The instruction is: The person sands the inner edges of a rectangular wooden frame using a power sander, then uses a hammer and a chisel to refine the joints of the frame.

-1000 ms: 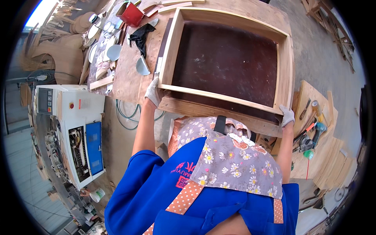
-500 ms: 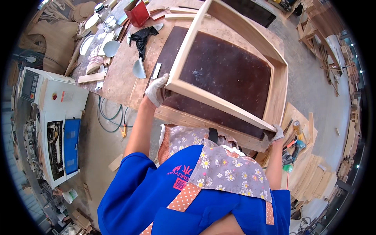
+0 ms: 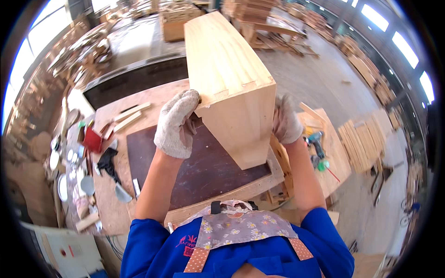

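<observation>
Head view: wooden frame (image 3: 241, 121), perhaps incomplete pink lettering (image 3: 188, 251)

Off-white cloth gloves (image 3: 177, 125), dirty on the left fingertip. Royal-blue shirt (image 3: 148, 248), short sleeves (image 3: 327, 231). Mauve-grey bib (image 3: 243, 231), white/yellow daisies. Pink-red print (image 3: 187, 243) at bib's 9 o'clock. Orange white-dotted straps (image 3: 197, 262) at its 8 and 4 o'clock.

Below the left hand's (image 3: 177, 123) grip, the blue shirt's (image 3: 150, 252) chest bears pink printed lettering (image 3: 188, 240), characters and Latin letters, with a square red emblem (image 3: 188, 251) just beneath. Farther off, to the grip's lower left, a white machine (image 3: 85, 252) carries a small red label (image 3: 71, 250), too small to read.
</observation>
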Demonstrator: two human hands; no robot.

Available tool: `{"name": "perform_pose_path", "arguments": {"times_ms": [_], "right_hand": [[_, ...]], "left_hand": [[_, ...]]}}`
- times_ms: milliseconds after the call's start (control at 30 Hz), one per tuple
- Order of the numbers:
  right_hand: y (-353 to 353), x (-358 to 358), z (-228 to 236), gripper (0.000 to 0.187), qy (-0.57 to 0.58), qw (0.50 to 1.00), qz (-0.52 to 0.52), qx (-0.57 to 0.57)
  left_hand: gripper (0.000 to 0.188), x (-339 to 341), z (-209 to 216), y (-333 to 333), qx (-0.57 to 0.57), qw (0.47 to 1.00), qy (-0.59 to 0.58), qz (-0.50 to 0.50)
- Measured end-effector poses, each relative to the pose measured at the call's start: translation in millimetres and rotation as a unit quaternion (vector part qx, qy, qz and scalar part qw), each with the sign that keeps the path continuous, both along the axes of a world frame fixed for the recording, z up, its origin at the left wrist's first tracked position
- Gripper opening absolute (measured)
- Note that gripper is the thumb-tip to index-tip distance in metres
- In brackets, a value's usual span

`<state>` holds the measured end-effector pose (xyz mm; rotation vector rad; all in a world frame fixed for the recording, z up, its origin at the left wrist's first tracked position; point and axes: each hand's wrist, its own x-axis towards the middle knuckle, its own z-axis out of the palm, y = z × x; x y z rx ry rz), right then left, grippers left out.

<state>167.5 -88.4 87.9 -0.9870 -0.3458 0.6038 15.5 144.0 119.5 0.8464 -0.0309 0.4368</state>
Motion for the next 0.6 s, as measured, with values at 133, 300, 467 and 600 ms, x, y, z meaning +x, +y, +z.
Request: {"name": "perform_pose_path", "arguments": {"times_ms": [133,300,467,600], "right_hand": [[13,-55,98,0.065,-0.175,0.983,-0.04,0.034],[6,-48,114,0.037,-0.119,0.967,-0.217,-0.064],[5,-50,118,0.027,-0.086,0.976,-0.2,0.003],[-11,-21,98,0.021,-0.082,0.974,-0.203,0.052]], "left_hand": [[0.029,26,2,-20,0.05,0.997,-0.025,-0.053],[0.039,35,9,-34,0.077,0.988,-0.052,-0.124],[0.029,36,14,-43,0.035,0.987,-0.045,-0.148],[0.028,41,10,-39,0.074,0.976,-0.076,-0.19]]}}
